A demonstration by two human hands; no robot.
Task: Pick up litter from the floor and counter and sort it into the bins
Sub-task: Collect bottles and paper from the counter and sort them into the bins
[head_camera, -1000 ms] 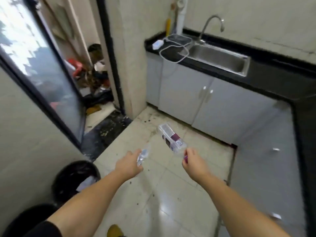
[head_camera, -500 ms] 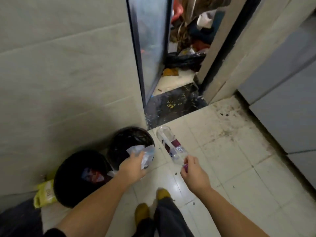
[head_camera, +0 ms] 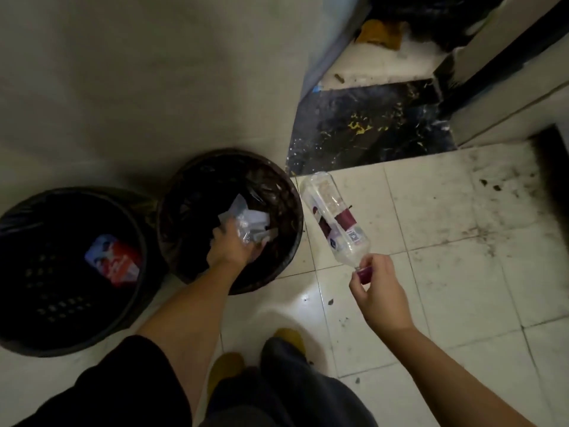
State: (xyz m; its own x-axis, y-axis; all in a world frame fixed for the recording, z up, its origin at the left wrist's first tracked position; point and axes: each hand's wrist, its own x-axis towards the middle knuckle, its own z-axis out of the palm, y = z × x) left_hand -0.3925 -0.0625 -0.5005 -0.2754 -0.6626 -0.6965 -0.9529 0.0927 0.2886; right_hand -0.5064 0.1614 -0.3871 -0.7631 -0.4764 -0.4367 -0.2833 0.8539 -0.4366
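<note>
Clear plastic wrapper clutched in left hand over the right-side bin, while right hand pinches empty bottle by its cap, long axis pointing away, just beside that bin's rim.

Right bin mouth: the left hand is sitting inside the right bin with crumpled plastic, taking up the middle of the opening.
Left bin mouth: the left bin is standing open, with only a red packet lying deep inside.
Between bins: the rims are almost touching, leaving no gap.
Behind bins: the wall is closing off the far side.
Right of bins: the bottle, held by the right hand, is hanging over bare floor tiles.
Near side: legs and shoes are crowding the floor.
</note>
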